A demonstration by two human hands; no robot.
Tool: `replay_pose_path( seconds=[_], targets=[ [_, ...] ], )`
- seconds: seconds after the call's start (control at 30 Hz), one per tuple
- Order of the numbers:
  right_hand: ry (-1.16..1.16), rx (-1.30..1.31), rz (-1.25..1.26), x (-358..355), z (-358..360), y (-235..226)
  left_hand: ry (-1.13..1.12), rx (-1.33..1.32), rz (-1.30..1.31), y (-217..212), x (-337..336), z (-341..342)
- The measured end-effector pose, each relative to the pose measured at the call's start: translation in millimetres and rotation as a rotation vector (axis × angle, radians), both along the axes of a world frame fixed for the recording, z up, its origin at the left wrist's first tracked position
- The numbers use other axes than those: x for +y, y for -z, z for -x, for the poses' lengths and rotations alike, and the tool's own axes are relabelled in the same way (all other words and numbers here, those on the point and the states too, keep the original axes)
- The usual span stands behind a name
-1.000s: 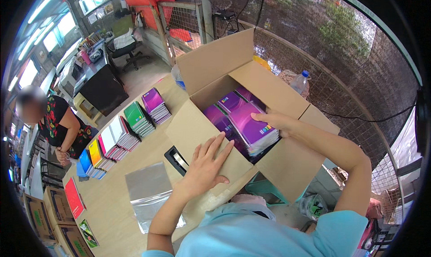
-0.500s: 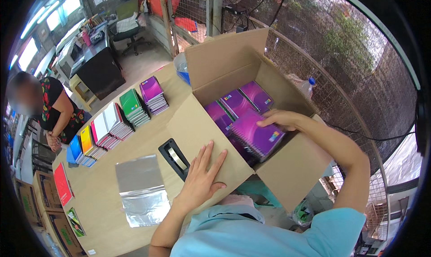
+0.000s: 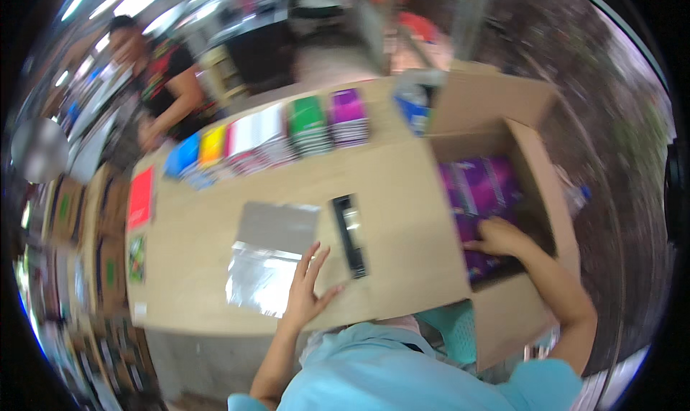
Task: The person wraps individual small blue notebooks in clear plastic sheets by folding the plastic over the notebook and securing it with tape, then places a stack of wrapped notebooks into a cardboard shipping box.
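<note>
My left hand (image 3: 307, 289) is open, its fingers spread over the table between clear plastic bags (image 3: 262, 278) and a long black tape dispenser (image 3: 349, 235). It appears to hold nothing. On the right, my right hand (image 3: 502, 237) reaches into an open cardboard box (image 3: 535, 185), over purple notebooks (image 3: 478, 181) inside. The fingers touch or lie just above the nearer notebooks. Motion blur hides whether they grip one.
Along the table's (image 3: 194, 267) far side stand stacked spiral notebooks: blue (image 3: 183, 154), yellow (image 3: 213, 146), white (image 3: 260, 129), green (image 3: 310, 116), purple (image 3: 348, 109). A red notebook (image 3: 141, 197) lies at the left edge. Beyond stands another person (image 3: 172, 88). Brown cartons (image 3: 108, 267) are stacked left.
The view has swung left, so the table and box appear shifted. My left hand has left the box flap for the bags. The purple notebook, earlier lifted in my right hand, is no longer clearly distinguishable.
</note>
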State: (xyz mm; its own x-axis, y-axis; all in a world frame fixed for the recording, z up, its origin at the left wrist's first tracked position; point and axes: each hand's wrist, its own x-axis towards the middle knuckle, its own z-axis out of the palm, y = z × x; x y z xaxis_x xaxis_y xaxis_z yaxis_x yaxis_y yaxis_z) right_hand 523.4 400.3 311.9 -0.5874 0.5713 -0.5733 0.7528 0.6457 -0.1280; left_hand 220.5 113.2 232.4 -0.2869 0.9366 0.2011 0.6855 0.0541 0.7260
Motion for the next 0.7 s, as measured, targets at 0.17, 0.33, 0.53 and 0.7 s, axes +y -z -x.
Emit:
replay_pose_path(
  seconds=[0.17,0.33,0.53,0.7],
  targets=[
    [0.351,0.945,0.147,-76,-3,-93,-0.517,0.060,0.258,105,-129,141],
    [-0.316,1.195,0.164,-159,-49,-98,-0.609,0.212,0.339,139,-203,198],
    [-0.248,0.999,0.727,-257,170,-27,-0.358,0.192,0.346,151,-203,176],
    [-0.013,0.635,-0.225,-293,262,181,-0.291,0.156,0.482,140,-219,144]
  ],
)
